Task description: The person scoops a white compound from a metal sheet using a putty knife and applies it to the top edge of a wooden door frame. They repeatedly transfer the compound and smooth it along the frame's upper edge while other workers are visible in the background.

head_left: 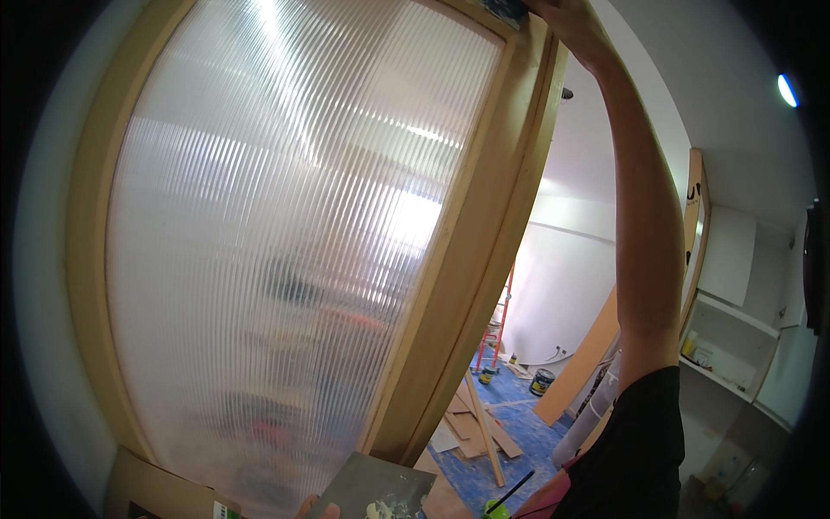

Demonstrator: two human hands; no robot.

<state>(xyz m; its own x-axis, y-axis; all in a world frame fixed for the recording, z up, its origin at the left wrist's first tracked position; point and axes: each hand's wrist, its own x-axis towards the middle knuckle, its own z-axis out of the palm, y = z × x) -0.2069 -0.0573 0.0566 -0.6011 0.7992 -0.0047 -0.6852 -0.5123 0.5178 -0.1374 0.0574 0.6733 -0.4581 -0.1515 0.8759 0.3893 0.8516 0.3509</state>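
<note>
My right arm reaches up along the wooden frame (462, 233) of a ribbed translucent panel (277, 242). At the frame's top corner, my right hand (560, 12) is closed around a dark blue-green tool (505, 10), partly cut off by the picture's upper edge, so its kind cannot be told. Low in front, my left hand (313, 509) grips a grey flat putty board (367, 486). Cream-coloured putty (386, 509) is smeared on its near part. Only a few fingertips of that hand show at the board's left edge.
A cardboard box (160, 489) stands at the lower left. Beyond the frame, wooden boards (471, 428) lie on a blue-covered floor (519, 411), with paint cans (542, 381) and a red ladder (500, 324) farther back. White cabinets (731, 320) hang at right.
</note>
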